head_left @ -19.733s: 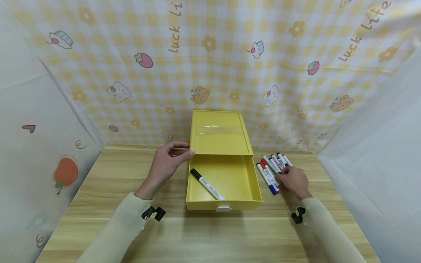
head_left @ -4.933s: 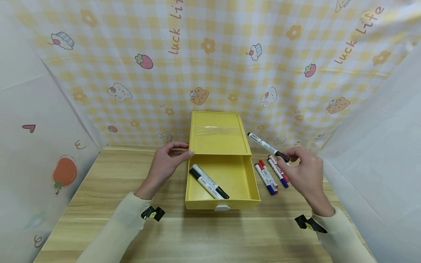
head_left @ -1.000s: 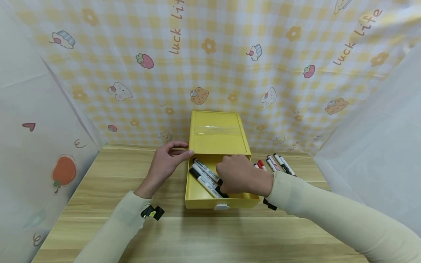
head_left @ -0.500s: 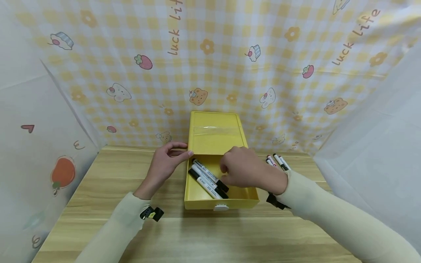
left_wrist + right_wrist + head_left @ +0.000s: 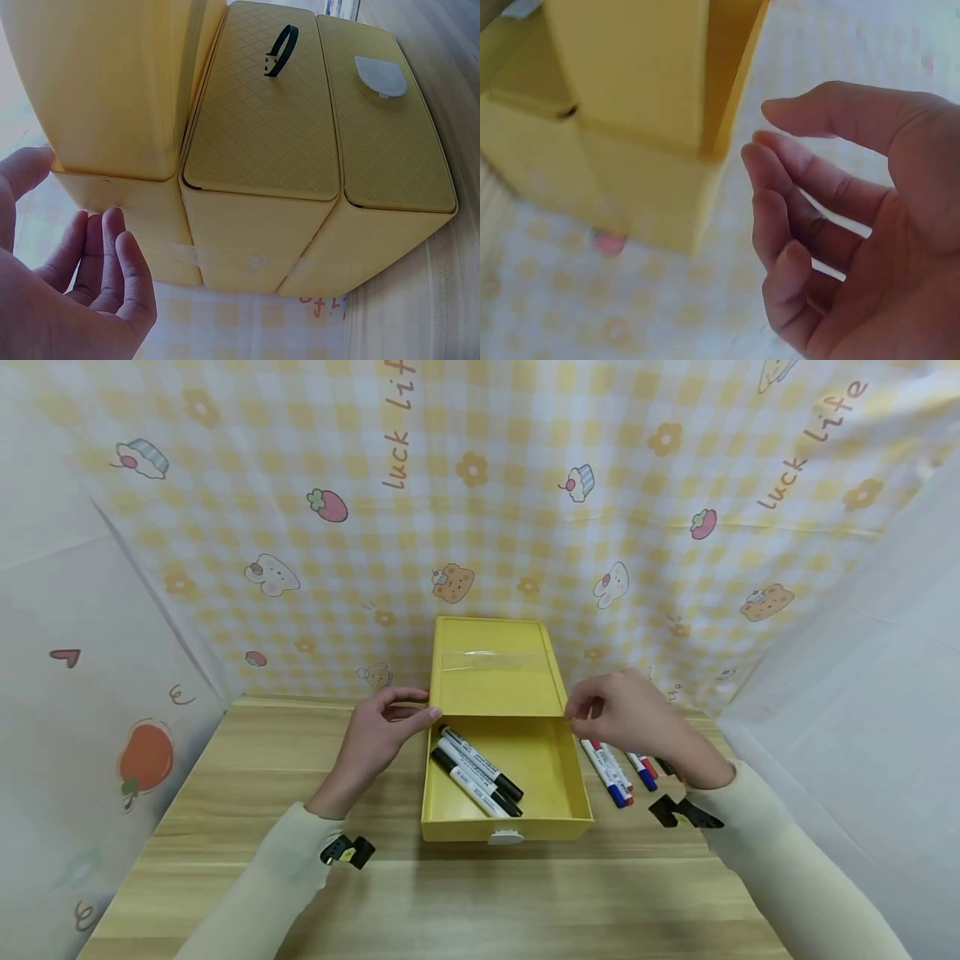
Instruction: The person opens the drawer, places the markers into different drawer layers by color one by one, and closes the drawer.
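Since half a second ago my right hand (image 5: pixel 630 714) shifts from over the open drawer (image 5: pixel 551 768) to just beside the right edge of the yellow drawer unit (image 5: pixel 495 689), its fingers loosely curved around nothing. My left hand (image 5: pixel 375 743) stays at the unit's left side, relaxed, thumb against the front corner, gripping nothing. Three black-capped markers (image 5: pixel 480 761) lie slanted together along the drawer's left side. More markers (image 5: pixel 602 774) lie on the tabletop (image 5: pixel 465 910) to the right, partly hidden by my right hand.

The words "luck life" on the yellow-and-white checked cloth (image 5: pixel 510 531)
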`<state>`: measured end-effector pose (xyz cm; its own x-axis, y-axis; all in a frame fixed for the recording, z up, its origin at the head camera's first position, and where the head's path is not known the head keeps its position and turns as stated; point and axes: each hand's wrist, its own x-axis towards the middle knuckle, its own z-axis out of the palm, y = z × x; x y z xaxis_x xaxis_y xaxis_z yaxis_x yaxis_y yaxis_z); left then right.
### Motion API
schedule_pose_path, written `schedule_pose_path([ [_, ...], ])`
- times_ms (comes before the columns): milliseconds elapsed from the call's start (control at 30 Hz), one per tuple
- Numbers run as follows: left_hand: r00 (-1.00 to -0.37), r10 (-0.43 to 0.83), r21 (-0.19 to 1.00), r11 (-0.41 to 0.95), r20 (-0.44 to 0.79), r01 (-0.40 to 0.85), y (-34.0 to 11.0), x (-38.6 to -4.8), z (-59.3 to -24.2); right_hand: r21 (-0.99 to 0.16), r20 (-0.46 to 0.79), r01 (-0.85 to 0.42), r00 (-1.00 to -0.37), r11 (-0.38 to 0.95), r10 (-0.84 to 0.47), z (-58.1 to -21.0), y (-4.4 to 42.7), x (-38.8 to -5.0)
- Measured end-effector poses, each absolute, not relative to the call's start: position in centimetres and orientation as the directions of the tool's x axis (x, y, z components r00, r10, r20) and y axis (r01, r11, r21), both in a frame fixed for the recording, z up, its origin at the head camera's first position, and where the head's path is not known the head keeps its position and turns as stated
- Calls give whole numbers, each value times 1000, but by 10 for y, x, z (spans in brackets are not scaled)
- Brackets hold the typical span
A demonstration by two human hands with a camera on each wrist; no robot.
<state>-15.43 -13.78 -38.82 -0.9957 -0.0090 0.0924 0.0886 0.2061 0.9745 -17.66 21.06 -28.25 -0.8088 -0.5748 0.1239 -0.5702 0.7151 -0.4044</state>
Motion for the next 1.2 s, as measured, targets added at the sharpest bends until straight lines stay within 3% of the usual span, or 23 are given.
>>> schedule_pose_path([
  [300, -994, -8, 970, 220, 105, 100, -138, -154, -388, -490, 80, -479, -857, 728, -510, -319, 272, -200],
  [700, -994, -7, 971, 213, 107, 103, -137, -153, -388, -577, 113, -315, -944, 753, -309, -393, 335, -221],
  [1033, -995, -9, 974, 208, 99, 95, -137, -154, -389, -604, 104, -175, -985, 778, -140, -449, 380, -233],
  [1200, -996, -11, 973, 213, 94, 89, -137, -154, -388, -560, 86, -97, -995, 823, -59, -467, 391, -232],
])
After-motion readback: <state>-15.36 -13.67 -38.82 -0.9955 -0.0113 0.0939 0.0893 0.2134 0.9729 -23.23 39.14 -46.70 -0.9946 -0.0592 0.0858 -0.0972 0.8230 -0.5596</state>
